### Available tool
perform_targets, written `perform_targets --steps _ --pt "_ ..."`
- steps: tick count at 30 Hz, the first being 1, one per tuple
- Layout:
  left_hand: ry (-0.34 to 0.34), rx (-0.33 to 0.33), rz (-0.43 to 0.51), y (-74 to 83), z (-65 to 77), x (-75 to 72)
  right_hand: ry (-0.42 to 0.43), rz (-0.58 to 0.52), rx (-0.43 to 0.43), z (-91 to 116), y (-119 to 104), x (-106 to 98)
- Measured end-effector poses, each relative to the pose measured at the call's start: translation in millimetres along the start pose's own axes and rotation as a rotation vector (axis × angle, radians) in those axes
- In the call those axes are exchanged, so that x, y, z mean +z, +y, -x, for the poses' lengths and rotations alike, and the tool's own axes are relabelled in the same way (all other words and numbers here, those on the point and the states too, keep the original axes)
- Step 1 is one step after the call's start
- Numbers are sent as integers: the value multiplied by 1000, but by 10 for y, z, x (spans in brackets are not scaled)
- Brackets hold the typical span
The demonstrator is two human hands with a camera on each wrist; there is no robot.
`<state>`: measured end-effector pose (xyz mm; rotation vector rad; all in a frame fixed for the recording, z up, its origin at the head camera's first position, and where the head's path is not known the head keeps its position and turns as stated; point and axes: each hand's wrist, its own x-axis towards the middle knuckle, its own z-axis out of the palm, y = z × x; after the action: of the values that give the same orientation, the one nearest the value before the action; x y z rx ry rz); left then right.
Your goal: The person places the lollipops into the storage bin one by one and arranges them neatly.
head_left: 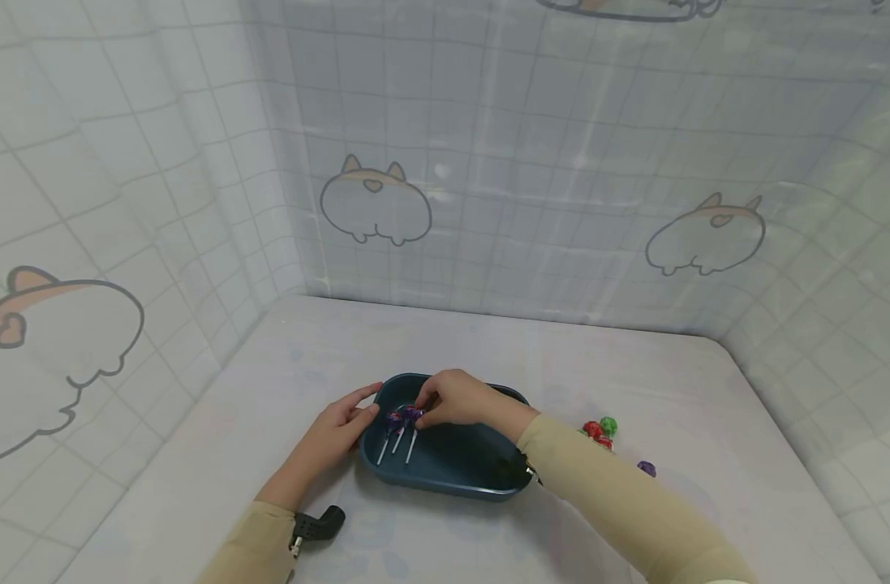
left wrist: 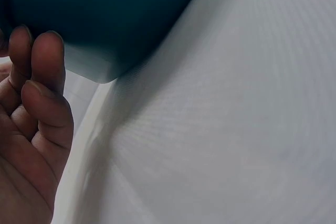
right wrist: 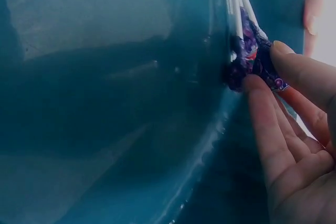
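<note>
My right hand (head_left: 455,399) reaches into a dark teal oblong basin (head_left: 452,462), its thumb and fingertips pinching a purple-wrapped lollipop (right wrist: 268,69). Beside it at the left end lies another purple lollipop (right wrist: 239,72). White sticks (head_left: 384,448) point toward the basin's near side. My left hand (head_left: 335,430) rests against the outside of the left end, with its thumb and index finger at the rim. In the left wrist view, slightly bent fingers (left wrist: 47,61) touch the teal outer wall (left wrist: 110,19).
To the right of the basin, red candies (head_left: 594,430), a green candy (head_left: 608,426) and a purple candy (head_left: 646,469) lie on the white-covered table (head_left: 707,389), partly behind the right sleeve. Grid-patterned curtains (head_left: 525,203) with animal drawings enclose the back and sides.
</note>
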<state>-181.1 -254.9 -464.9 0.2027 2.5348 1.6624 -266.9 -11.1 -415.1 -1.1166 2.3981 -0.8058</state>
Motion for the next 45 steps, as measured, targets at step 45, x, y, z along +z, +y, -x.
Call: perform_targets --steps 45 --pt "-6 -30 -8 287 87 -13 39 108 4 92 -107 -68"
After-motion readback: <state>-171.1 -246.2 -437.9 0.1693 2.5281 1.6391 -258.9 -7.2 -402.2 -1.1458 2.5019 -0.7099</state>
